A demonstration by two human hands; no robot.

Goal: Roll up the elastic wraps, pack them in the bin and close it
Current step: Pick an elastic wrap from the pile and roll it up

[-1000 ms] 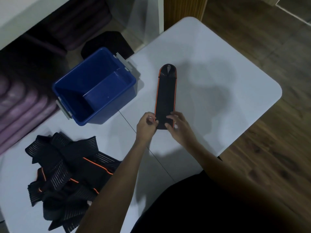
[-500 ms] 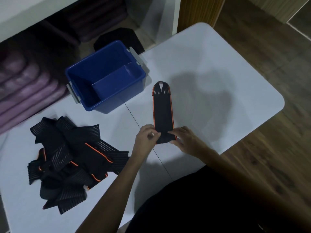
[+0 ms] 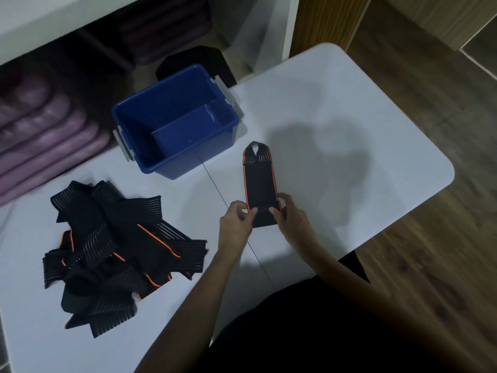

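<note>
One elastic wrap [image 3: 260,184], black with orange edging, is lying flat and lengthwise on the white table [image 3: 349,117], its looped end pointing away from the person and its near end sitting between the two hands. The left hand [image 3: 235,220] is pinching the near left corner of that wrap between thumb and forefinger; the right hand [image 3: 289,214] is gripping the near right edge, fingers curled over the orange trim. Against the earlier pictures, the wrap is showing shorter on the table and the hands are sitting further up its length, though the near end is not visibly rolled. The blue bin [image 3: 174,122] is standing open and empty just beyond the wrap to the left, grey latch handles hanging at both short sides, no lid on it. A heap of loose wraps [image 3: 118,251], black ribbed with orange stripes, is lying unrolled on the table well to the left of the hands, its arrangement unchanged from a second ago. Folded purple towels [image 3: 40,135] are stacked on a low shelf behind the table. The whole scene is sitting lower and more to the right in view than before.
</note>
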